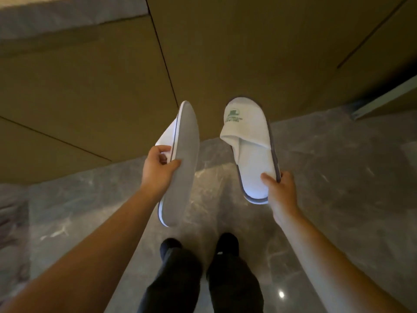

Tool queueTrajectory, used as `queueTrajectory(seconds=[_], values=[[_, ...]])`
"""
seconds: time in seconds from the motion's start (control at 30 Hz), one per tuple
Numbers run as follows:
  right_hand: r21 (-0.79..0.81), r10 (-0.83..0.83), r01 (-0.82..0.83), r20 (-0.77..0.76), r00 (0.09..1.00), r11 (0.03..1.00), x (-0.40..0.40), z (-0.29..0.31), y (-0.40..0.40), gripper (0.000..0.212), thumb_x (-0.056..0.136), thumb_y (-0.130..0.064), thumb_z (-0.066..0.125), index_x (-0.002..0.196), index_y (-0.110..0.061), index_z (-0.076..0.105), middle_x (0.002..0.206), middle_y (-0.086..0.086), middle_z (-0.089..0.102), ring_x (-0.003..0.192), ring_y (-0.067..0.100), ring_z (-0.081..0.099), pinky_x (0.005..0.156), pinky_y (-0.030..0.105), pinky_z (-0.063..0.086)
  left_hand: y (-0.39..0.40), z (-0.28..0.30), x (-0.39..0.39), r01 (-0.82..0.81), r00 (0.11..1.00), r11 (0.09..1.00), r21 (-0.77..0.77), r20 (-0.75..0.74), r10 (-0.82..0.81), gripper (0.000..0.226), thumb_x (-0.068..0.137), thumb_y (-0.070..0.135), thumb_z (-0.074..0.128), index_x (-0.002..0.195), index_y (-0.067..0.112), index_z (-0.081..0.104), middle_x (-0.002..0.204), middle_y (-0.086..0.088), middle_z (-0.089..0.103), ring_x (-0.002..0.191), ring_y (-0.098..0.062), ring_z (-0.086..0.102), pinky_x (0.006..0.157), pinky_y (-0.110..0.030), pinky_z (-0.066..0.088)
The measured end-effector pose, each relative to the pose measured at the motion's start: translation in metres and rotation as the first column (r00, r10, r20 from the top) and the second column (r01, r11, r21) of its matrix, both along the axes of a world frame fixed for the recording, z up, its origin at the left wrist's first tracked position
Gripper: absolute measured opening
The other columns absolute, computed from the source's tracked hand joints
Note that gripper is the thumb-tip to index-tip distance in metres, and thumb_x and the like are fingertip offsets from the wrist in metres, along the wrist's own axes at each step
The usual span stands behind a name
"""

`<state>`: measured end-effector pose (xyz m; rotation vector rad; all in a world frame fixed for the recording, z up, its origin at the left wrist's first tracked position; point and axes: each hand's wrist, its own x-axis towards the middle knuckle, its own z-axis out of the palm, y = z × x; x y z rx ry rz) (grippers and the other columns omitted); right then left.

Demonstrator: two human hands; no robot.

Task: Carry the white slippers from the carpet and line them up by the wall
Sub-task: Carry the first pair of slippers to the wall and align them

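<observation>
I hold one white slipper in each hand, in the air above a grey marble floor. My left hand [158, 166] grips the left slipper [182, 159] at its side; this slipper is turned so that its grey sole faces me. My right hand [278, 188] pinches the heel end of the right slipper [250, 145], which faces up and shows a green logo on its toe cover. Both toes point at the tan panelled wall [225, 53] straight ahead. The slippers are apart and touch nothing but my hands.
My two legs in dark trousers and dark shoes [228, 242] stand on the marble floor [338, 177] below the slippers. A pale metal strip [383, 98] runs along the wall's foot at the right. A pale patterned surface [11, 222] borders the marble at the left.
</observation>
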<state>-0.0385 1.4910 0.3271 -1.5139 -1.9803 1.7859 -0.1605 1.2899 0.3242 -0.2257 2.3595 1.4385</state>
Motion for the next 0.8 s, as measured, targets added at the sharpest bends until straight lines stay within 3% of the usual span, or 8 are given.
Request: queueTrajectory(seconds=[0.13,0.3,0.37,0.53,0.67,0.8], values=[[-0.05,-0.025,0.026,0.013,1.0,0.998,-0.016,-0.101,0.009,0.02,0.082,-0.009,0.055,0.096,-0.008,0.041,0.095,0.009,0.048,0.085,0.022,0.047,0.059,0.026,0.039,0.018,-0.102,-0.019,-0.008,1.0,1.0,-0.004,-0.004,0.008,0.027,0.074,0.01,0.064,0.092,0.02,0.047,0.069,0.005,0.041,0.061,-0.009,0.044,0.054,-0.015,0.04],[-0.063,-0.114,0.115,0.017,0.993,0.991,-0.025,-0.248,0.008,0.021,0.084,-0.009,0.054,0.101,-0.006,0.042,0.089,0.004,0.047,0.076,0.016,0.047,0.065,0.026,0.043,0.031,-0.249,-0.027,0.035,0.999,0.999,0.008,-0.011,-0.035,0.027,0.075,0.009,0.064,0.093,0.02,0.048,0.069,0.005,0.04,0.062,-0.011,0.042,0.055,-0.013,0.038],[-0.049,-0.133,0.133,0.018,0.991,0.99,-0.026,-0.312,0.008,0.023,0.084,-0.009,0.054,0.103,-0.004,0.042,0.094,0.007,0.048,0.081,0.018,0.047,0.075,0.031,0.044,0.034,-0.309,-0.029,0.065,0.998,0.998,0.026,-0.026,-0.065,0.026,0.075,0.008,0.063,0.093,0.02,0.048,0.069,0.004,0.039,0.062,-0.011,0.041,0.05,-0.008,0.036],[-0.046,-0.226,0.227,0.023,0.974,0.973,-0.034,-0.456,0.022,0.036,0.084,-0.011,0.054,0.116,-0.001,0.04,0.104,0.01,0.047,0.095,0.022,0.047,0.083,0.034,0.044,0.041,-0.438,-0.04,0.121,0.992,0.99,0.071,-0.03,-0.119,0.026,0.075,0.003,0.062,0.093,0.017,0.048,0.067,0.003,0.037,0.059,-0.012,0.039,0.046,-0.007,0.035],[-0.007,-0.278,0.278,0.015,0.96,0.96,-0.046,-0.536,0.04,0.038,0.083,-0.012,0.056,0.116,0.003,0.043,0.11,0.016,0.052,0.096,0.027,0.05,0.081,0.035,0.044,0.046,-0.505,-0.054,0.153,0.987,0.981,0.116,-0.055,-0.148,0.028,0.074,0.001,0.062,0.092,0.016,0.048,0.067,0.0,0.038,0.06,-0.014,0.038,0.058,-0.024,0.039],[0.052,-0.239,0.237,0.038,0.97,0.97,-0.056,-0.569,0.052,0.042,0.078,-0.01,0.063,0.113,0.007,0.046,0.115,0.024,0.058,0.103,0.038,0.056,0.083,0.041,0.048,0.05,-0.525,-0.064,0.215,0.971,0.973,0.086,-0.123,-0.204,0.028,0.074,0.001,0.063,0.091,0.017,0.05,0.063,0.002,0.035,0.055,-0.012,0.035,0.046,-0.009,0.035]])
